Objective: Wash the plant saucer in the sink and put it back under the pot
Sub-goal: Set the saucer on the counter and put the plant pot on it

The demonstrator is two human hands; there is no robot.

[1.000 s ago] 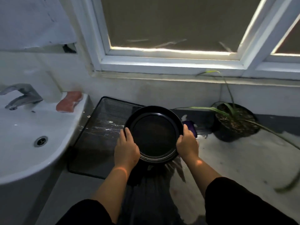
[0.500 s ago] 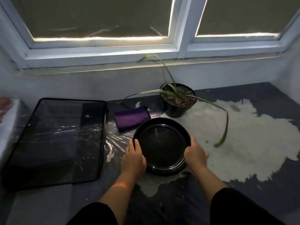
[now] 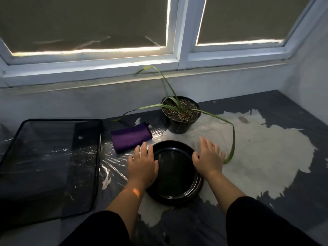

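The black round plant saucer point(image 3: 176, 174) lies flat on the plastic-covered counter, just in front of the black pot point(image 3: 179, 125) with its long thin green leaves. The pot stands directly on the counter, behind the saucer and apart from it. My left hand point(image 3: 142, 164) lies over the saucer's left rim with fingers stretched out and apart. At the right rim my right hand point(image 3: 208, 157) hovers with spread, slightly blurred fingers. Neither hand grips the saucer.
A folded purple cloth point(image 3: 131, 137) lies left of the pot, close to the saucer's far-left edge. A black mesh tray point(image 3: 49, 157) fills the counter's left side. One long leaf point(image 3: 232, 139) droops down right of my right hand. The wall and window sill run behind.
The view swung right, away from the sink. The saucer came down onto the counter in front of the pot, and both hands opened and let go of its rim.
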